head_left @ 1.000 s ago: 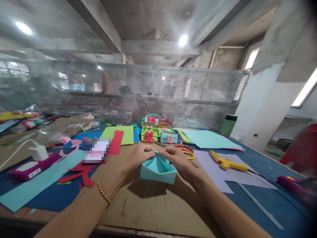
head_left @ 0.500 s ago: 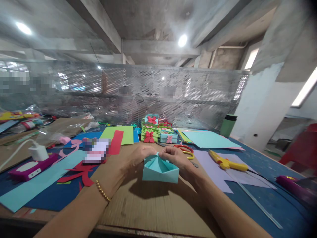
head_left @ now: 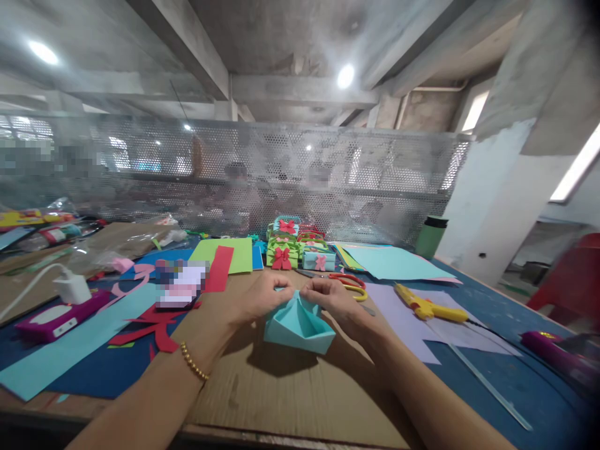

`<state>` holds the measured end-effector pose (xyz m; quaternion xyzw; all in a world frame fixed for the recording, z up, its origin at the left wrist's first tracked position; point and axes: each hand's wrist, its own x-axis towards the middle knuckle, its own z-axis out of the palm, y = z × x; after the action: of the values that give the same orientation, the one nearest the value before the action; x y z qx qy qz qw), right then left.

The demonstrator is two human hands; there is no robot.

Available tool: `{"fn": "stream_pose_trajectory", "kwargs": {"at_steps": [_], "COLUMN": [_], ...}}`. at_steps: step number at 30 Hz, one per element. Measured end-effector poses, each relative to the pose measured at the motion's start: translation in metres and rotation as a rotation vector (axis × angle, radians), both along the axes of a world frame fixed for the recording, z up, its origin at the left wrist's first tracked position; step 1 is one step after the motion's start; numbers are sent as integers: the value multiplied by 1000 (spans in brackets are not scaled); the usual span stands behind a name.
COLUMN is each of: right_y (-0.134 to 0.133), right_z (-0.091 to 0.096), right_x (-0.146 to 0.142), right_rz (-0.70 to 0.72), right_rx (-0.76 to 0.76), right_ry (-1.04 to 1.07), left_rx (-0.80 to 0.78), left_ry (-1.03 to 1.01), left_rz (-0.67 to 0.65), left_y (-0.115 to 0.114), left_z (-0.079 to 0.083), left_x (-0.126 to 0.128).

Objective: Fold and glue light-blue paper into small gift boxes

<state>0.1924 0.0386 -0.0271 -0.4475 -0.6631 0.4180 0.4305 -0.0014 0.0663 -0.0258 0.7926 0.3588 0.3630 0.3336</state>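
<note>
A folded light-blue paper box [head_left: 298, 327] is held just above the brown cardboard sheet [head_left: 290, 394] in the middle of the table. My left hand [head_left: 262, 296] pinches its far rim on the left. My right hand [head_left: 328, 296] pinches the same rim on the right, fingertips almost meeting the left hand's. A gold bead bracelet [head_left: 193, 362] sits on my left wrist.
Finished small paper boxes with red bows [head_left: 294, 249] stand behind the hands. Red-handled scissors [head_left: 349, 284] and a yellow glue gun [head_left: 427, 307] lie right. Coloured paper sheets [head_left: 394, 262], red paper cut-outs [head_left: 157, 325], a purple device with charger [head_left: 56, 315] lie around. A perforated metal screen [head_left: 281, 175] closes the back.
The paper box has turned slightly in my hands, its near edge tilting down to the right again; both hands stay pinched on its far rim.
</note>
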Motion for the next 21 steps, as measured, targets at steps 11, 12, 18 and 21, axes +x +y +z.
{"fn": "stream_pose_trajectory", "kwargs": {"at_steps": [11, 12, 18, 21], "right_y": [2, 3, 4, 7], "right_z": [-4, -5, -3, -3], "right_x": [-1, -1, 7, 12], "right_rz": [39, 38, 72, 65], "right_rx": [62, 66, 38, 40], "right_ry": [-57, -60, -90, -111], "left_rx": [-6, -5, 18, 27], "left_ry": [17, 15, -4, -10], "left_rz": [-59, -54, -15, 6], "left_y": [-1, 1, 8, 7], "left_z": [-5, -6, -6, -2], "left_x": [0, 0, -7, -9]}}
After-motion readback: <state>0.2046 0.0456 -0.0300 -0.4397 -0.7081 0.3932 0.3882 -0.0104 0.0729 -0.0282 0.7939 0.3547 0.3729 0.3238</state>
